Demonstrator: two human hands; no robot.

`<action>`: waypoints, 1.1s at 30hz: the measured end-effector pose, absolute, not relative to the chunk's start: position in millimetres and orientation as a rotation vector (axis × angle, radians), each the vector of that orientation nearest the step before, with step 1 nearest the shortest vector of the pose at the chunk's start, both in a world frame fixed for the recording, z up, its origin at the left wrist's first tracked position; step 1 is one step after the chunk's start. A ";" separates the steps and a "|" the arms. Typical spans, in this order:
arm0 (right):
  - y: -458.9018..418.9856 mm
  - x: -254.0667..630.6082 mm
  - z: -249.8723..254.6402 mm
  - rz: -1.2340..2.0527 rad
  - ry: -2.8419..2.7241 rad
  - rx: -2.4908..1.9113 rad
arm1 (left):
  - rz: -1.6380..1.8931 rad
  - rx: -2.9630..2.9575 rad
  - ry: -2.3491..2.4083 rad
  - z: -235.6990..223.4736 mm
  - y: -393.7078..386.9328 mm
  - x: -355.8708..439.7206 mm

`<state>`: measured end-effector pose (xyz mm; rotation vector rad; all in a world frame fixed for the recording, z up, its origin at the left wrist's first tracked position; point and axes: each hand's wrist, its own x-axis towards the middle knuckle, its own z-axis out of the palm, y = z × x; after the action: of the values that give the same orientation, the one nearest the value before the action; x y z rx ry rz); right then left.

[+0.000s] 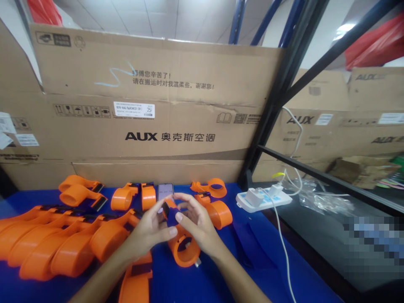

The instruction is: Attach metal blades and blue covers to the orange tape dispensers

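Note:
In front of me, my left hand (150,229) and my right hand (201,225) close around an orange tape dispenser (172,205) with a dark piece at its end. Left fingers grip that dark end from the side, while the right thumb presses on the near face. Just under the fingers an orange ring (186,255) faces me; whether it belongs to the held dispenser I cannot tell, since my fingers cover the join. A small pale piece (198,263) shows by the ring's lower edge. Behind my fingertips stands a phone (166,191) with its screen lit.
Several orange tape dispensers (74,256) line the left of the blue table (170,286); others (220,213) lie at right. A white power strip (264,198) with a trailing cable sits beyond the right edge. A large cardboard box (170,122) walls off the back, beside a black metal frame (274,97).

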<state>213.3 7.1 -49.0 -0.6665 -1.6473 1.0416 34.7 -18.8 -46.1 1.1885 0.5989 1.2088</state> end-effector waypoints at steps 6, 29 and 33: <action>6.5 210.2 -49.5 1.042 -1.630 -0.645 | 1.263 1.208 0.747 -52.9 -11.9 35.3; 4.7 214.1 -49.5 0.973 -1.683 -0.640 | 1.275 1.295 0.795 -57.3 -4.6 23.5; 5.0 215.4 -50.3 0.885 -1.711 -0.651 | 1.258 1.247 0.800 -60.4 -5.6 22.8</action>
<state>215.4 5.0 -50.3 -0.6513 -1.7109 0.8848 22.8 -5.6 -60.4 1.2470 0.7996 1.2581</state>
